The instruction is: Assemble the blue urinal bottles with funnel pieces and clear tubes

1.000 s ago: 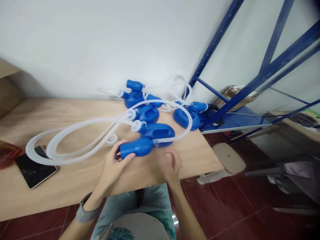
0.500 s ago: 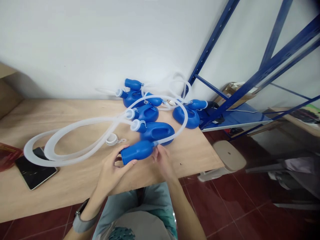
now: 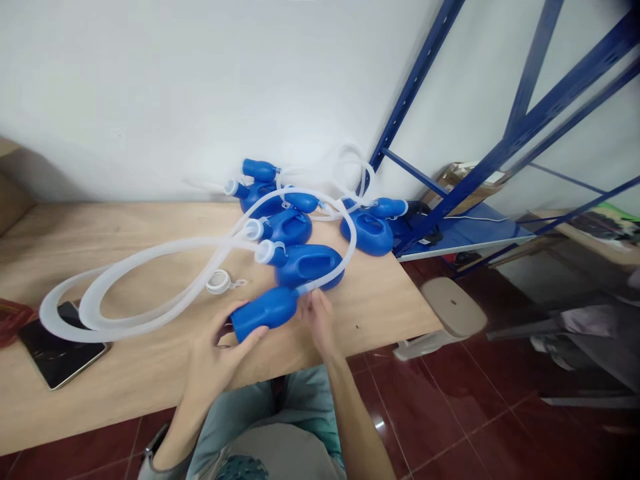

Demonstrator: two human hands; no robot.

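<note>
My left hand [image 3: 220, 350] grips the wide open end of a blue funnel-shaped piece [image 3: 265, 311] just above the wooden table [image 3: 150, 360]. My right hand [image 3: 316, 319] pinches the narrow end of that piece, where a long translucent white hose [image 3: 150, 263] joins it. The hose loops over a blue flat bottle [image 3: 307, 265] and runs left in two big curves. A loose white cap [image 3: 219, 282] lies on the table beside the hose.
Several more blue bottles [image 3: 280, 223] with hoses are piled against the white wall. A phone [image 3: 57, 353] lies at the left under the hose loop. Blue shelving [image 3: 450, 200] stands right of the table, a beige stool [image 3: 450, 313] below it.
My right hand moved up from the table edge and took hold of the narrow end of the blue piece. The view drifted slightly right.
</note>
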